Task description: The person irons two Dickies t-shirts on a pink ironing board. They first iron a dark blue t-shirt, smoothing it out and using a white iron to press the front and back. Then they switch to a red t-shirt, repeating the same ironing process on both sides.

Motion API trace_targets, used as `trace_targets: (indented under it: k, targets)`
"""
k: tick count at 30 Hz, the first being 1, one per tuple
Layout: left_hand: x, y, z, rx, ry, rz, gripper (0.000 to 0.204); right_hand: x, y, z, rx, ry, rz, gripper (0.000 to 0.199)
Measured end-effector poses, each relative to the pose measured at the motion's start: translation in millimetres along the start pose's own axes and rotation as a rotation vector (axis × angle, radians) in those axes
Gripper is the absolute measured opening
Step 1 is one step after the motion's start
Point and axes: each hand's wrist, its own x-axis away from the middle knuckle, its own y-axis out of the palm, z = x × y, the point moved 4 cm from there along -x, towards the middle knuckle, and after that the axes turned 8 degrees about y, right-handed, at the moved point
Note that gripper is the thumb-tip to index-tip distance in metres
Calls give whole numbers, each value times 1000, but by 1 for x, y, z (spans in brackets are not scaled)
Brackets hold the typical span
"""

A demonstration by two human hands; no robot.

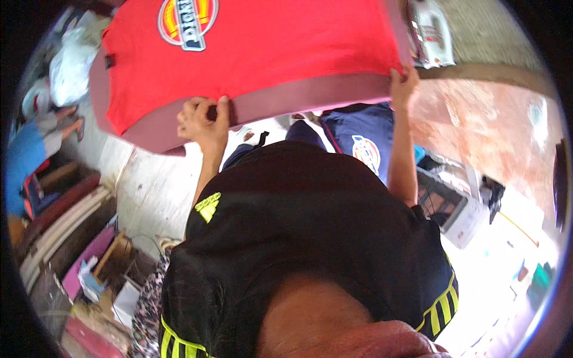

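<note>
A red T-shirt (286,45) with a round printed emblem lies spread on a mauve padded board (298,89). At the shirt's near edge, left of the middle, my left hand (205,119) has curled fingers, with thumb and fingertips at the cloth. My right hand (404,86) pinches the shirt's right near corner, over the edge of the board. Below the board, beside my right forearm, is a navy garment (361,134) with a similar emblem. A white clothes iron (434,36) stands just past the board's right end.
To the left are a clear plastic bag (74,65) and another person in a blue top (27,161). Stacked boards (65,221) and mixed items fill the lower left. A grey-and-white box-like object (453,209) sits at my right. A reddish wall-like surface (483,131) rises beyond.
</note>
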Motion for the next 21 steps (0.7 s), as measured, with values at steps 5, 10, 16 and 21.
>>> trace_targets:
  k: [5,10,16,21]
  targets:
    - [-6,7,17,63,150,-34,22,-17,-8,123,-161,-31,-21,48]
    - [-1,-42,-20,86,8,75,19,-9,0,-122,172,-548,82,41]
    - [-60,-96,-148,-278,-95,469,35,61,125,-291,-250,-804,-542,25]
    - [-95,-91,-188,-216,-395,142,45,78,140,-309,-9,-865,-521,44]
